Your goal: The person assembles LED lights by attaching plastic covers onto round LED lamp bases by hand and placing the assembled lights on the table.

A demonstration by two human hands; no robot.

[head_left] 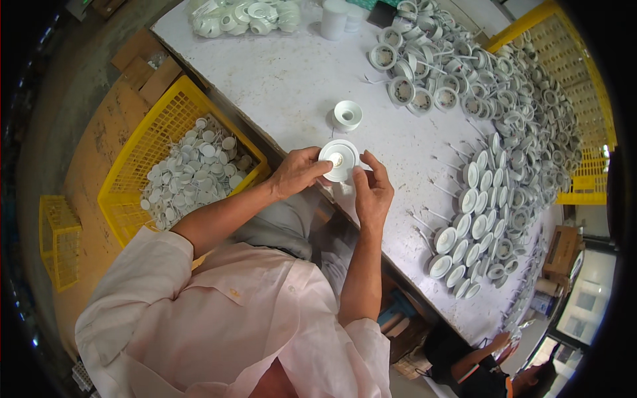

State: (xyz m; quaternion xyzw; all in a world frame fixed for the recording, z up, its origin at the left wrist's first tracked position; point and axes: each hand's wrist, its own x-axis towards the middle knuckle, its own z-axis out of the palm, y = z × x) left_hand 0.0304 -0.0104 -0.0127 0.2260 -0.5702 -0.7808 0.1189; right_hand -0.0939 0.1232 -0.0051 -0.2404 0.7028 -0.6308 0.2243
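Above the near edge of the table, my left hand (302, 174) and my right hand (373, 191) pinch a white round lamp housing (340, 153) between them. Its rim faces up, and a small yellowish spot shows at its centre beside my left thumb. My right thumb and fingers close on the opposite side of the rim. Just beyond it, a white flared lamp cup (348, 115) stands alone on the table. What lies under the housing is hidden.
Piles of round white lamp fittings (424, 60) with wires cover the table's right side, beside rows of finished-looking lamps (471, 225). A yellow crate (119, 192) with many white discs stands at left. A bag of cups (245, 18) lies far left; a co-worker (484, 371) sits lower right.
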